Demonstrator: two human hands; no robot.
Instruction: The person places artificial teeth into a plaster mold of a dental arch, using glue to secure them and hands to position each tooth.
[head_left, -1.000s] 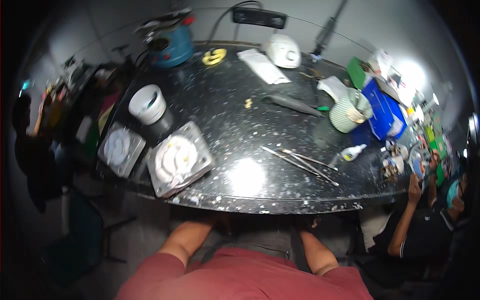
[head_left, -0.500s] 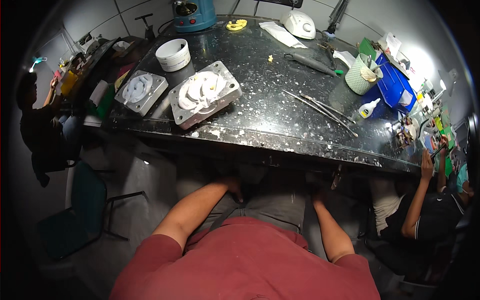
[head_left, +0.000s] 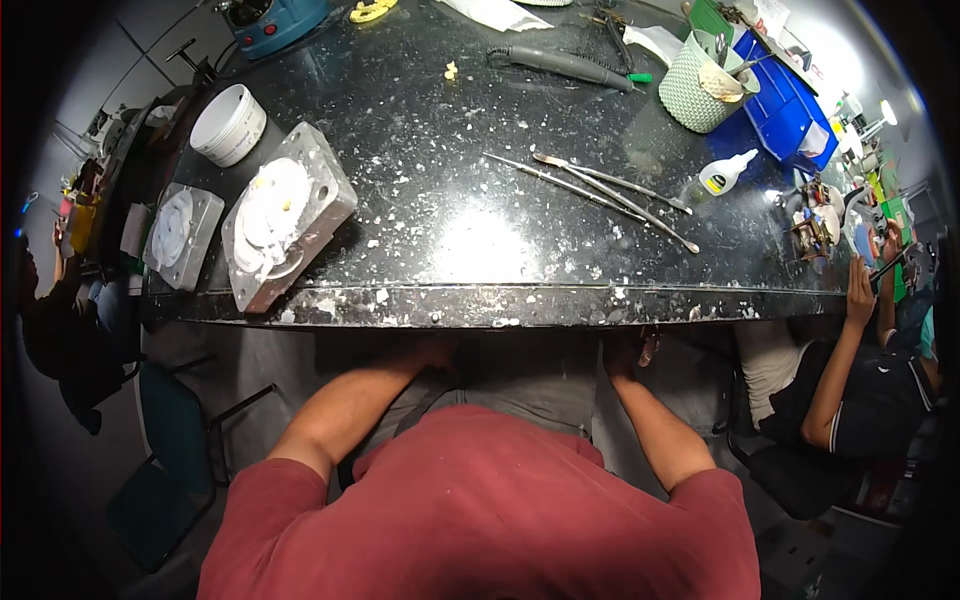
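My left hand [head_left: 436, 352] is down in the shadow by my lap, under the front edge of the black table [head_left: 400, 230]. On the other side, my right hand [head_left: 621, 360] hangs just below that edge, close to a small pale piece [head_left: 650, 346] whose kind I cannot make out. The fingers of both hands are too dark and hidden to read. On the tabletop to the left sit two metal flask halves filled with white plaster, the larger one [head_left: 322, 195] and the smaller one [head_left: 207, 228]. Thin metal hand tools [head_left: 610, 185] lie to the right.
Around the table stand a white tub [head_left: 228, 125], a grey handpiece [head_left: 560, 65], a small white bottle [head_left: 728, 172], a pale green basket [head_left: 690, 90] and a blue bin [head_left: 785, 110]. White crumbs dot the tabletop. A person [head_left: 850, 390] sits at the right; a green chair [head_left: 175, 430] stands left.
My view has tilted down and turned, so the table's things appear shifted left and the front edge runs level. Both hands are now further under the edge. The objects on the table stay put.
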